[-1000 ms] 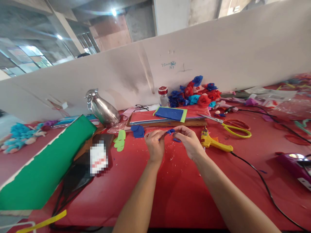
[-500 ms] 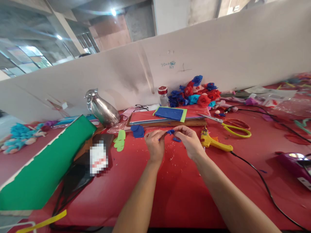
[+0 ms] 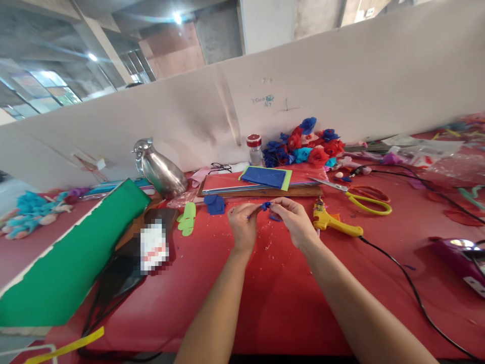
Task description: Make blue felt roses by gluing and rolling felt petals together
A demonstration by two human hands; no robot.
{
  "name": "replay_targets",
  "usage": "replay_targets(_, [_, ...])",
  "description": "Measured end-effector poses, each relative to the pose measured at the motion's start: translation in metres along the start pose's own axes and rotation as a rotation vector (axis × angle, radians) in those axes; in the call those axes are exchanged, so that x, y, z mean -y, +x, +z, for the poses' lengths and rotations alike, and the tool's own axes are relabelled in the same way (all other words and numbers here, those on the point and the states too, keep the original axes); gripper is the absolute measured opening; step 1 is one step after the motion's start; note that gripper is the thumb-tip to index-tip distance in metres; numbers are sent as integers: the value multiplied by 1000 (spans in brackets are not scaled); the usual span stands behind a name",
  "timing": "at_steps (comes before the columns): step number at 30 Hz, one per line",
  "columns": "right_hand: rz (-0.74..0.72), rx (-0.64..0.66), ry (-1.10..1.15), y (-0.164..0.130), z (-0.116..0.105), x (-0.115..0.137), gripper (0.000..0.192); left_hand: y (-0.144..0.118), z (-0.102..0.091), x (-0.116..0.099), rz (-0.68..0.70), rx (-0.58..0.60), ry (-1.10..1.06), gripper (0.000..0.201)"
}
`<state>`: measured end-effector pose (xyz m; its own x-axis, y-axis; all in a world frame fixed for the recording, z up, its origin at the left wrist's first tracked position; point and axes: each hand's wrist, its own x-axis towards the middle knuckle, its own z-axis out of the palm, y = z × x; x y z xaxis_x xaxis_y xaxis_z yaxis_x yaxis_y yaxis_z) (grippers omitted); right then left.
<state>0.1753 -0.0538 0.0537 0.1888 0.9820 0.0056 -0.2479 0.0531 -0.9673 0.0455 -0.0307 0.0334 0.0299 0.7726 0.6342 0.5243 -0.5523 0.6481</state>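
Observation:
Between my two hands, over the middle of the red table, is a small blue paper flower [image 3: 265, 206]. My left hand [image 3: 242, 225] is closed, its thumb and fingertips pinching the flower's left side. From the other side my right hand [image 3: 293, 220] pinches the flower's right edge. Just beneath the right fingers lies a blue paper piece [image 3: 275, 217], partly covered by the hand. Left of my hands are a stack of blue petal cutouts [image 3: 214, 204] and several light green cutouts [image 3: 187, 219]. A yellow glue gun [image 3: 337, 224] lies right of my right hand.
Behind my hands lie stacked paper sheets [image 3: 263, 178] and yellow-handled scissors [image 3: 367, 201]. A steel jug [image 3: 161, 169], a red-lidded jar [image 3: 254, 150] and a heap of paper roses [image 3: 303, 146] stand along the white partition. The glue gun's black cord [image 3: 407, 283] crosses the right side. A green board [image 3: 76, 258] lies left.
The blue flower has turned slightly between my fingertips. My left hand has shifted a little to the right; the right hand stays nearly in place.

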Motion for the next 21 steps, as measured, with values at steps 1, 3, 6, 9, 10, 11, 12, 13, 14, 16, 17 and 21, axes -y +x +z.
replay_targets(1, [-1,-7,2,0,0,0,19,0,0,0,1,1,-12,16])
replay_targets(3, [10,-18,22,0,0,-1,21,0,0,-1,-1,9,-45,15])
replay_targets(6, [50,-25,76,1,0,-2,23,0,1,-2,-23,17,-93,16])
replay_targets(9, [86,-29,109,1,0,-2,22,1,1,-3,-60,16,-115,17])
replay_targets(10, [95,-29,113,1,0,-1,22,1,1,-4,-71,16,-122,17])
replay_targets(11, [98,-26,115,1,0,-1,21,1,1,-4,-81,16,-131,17])
replay_targets(12, [97,-20,115,1,0,-1,20,2,1,-5,-88,18,-143,17])
replay_targets(13, [93,-13,112,1,0,0,19,2,1,-6,-95,20,-154,17])
replay_targets(14, [87,-6,108,1,0,0,17,2,1,-6,-103,21,-161,18])
replay_targets(16, [75,5,101,1,0,0,16,2,1,-6,-118,22,-163,17])
replay_targets(17, [71,7,102,1,-1,0,16,2,1,-6,-125,18,-159,17])
replay_targets(21, [63,5,150,0,0,2,18,2,1,-5,-150,17,-165,16])
